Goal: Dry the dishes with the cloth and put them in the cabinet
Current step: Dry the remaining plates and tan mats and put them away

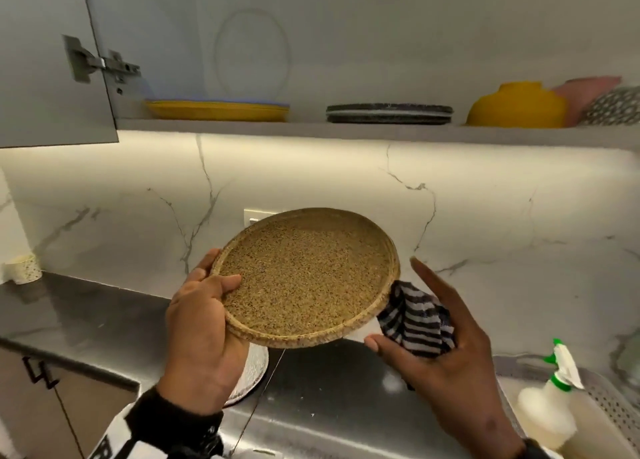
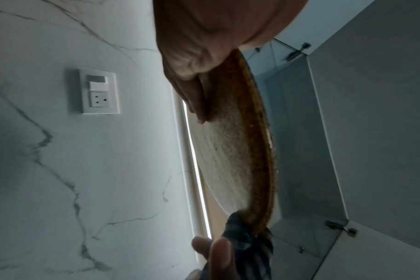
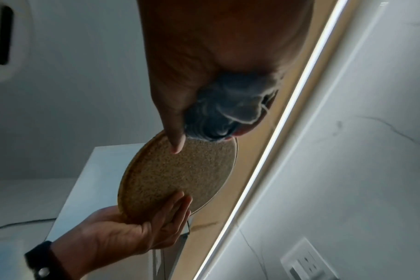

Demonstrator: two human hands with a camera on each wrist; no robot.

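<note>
Head view: my left hand [image 1: 201, 323] grips the speckled brown plate [image 1: 304, 278] by its near-left rim, thumb on top, fingers flat underneath. Plate is held in the air, tilted a little, just in front of both hands and well below the open cabinet shelf [image 1: 346, 129].

My right hand [image 1: 440, 347] has the striped cloth [image 1: 415, 323] bunched in the palm, held by the curled lower fingers. Index finger and thumb are stretched out. Cloth touches the plate's right edge and goes under it.

Step in hand, as I judge it: drying the underside and rim. To do it well: keep the left grip firm, run the cloth right round the rim, turn the plate to reach the part under the left fingers. Then lift it to the shelf beside the yellow plates [image 1: 218, 110] and dark plates [image 1: 389, 114].

Writing: none readable. The spray bottle [image 1: 550, 403], right of my right hand, shows no label I can make out.
</note>
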